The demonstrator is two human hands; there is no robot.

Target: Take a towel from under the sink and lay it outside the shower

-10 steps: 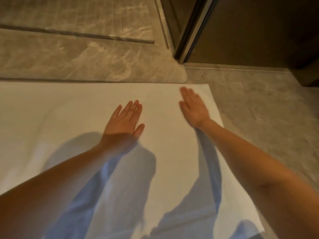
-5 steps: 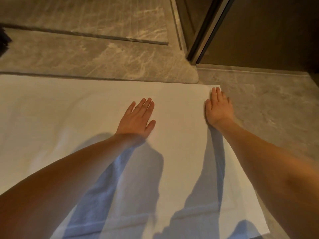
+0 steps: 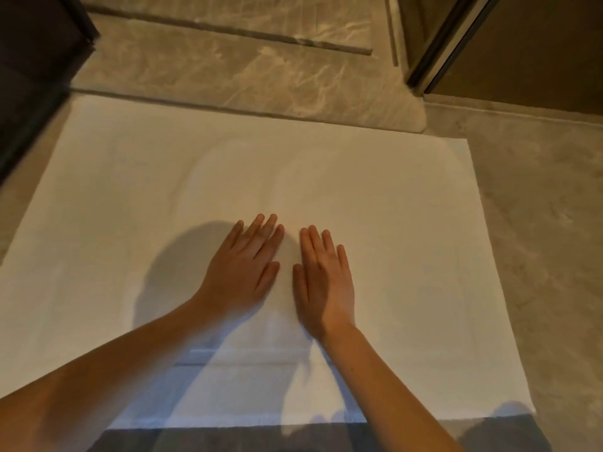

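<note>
Both hands lie flat and spread on the towel, gripping nothing: the left hand (image 3: 243,269) and the right hand (image 3: 323,278) sit side by side near the middle of the cloth, palms down, fingers straight and pointing to the far edge, thumbs close together but not touching. Pressing with open palms like that looks meant to smooth the fabric and seat it against the floor rather than to lift or shift it.

The towel (image 3: 375,197) is white, rectangular, and spread out full and nearly wrinkle-free; a woven band runs across it near the close edge, and faint curved marks show in the far half. Its far edge lies along the raised marble sill (image 3: 228,73), a glossy, veined stone step with a rounded right end, which I take to be the shower threshold. Right of that stands a dark door frame (image 3: 437,53). The floor (image 3: 538,239) around the towel is matte grey stone.

So the towel seems already in its place outside the shower, with only this last flattening left.
</note>
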